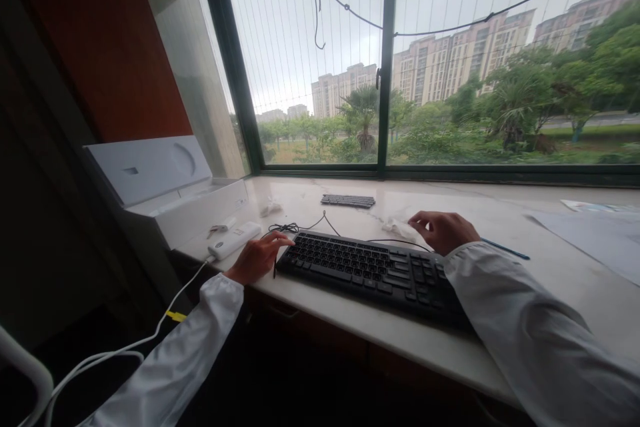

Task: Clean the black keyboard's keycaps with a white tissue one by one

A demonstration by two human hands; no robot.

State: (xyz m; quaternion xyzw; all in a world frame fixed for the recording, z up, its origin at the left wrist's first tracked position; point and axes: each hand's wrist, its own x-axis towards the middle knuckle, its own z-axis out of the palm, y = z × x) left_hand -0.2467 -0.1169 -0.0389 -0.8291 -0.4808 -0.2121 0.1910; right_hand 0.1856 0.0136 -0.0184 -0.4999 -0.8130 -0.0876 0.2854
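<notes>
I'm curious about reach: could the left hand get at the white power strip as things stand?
Probably yes: the power strip lies close beside the left hand, and nothing visible blocks the way between them.

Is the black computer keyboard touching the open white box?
Apart. The head view shows a gap of pale countertop between the black computer keyboard and the open white box.

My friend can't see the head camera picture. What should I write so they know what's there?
A person's left hand is at the left end of a black keyboard, and their right hand is near crumpled white material behind it. The keyboard lies on a pale counter below a window.
</notes>
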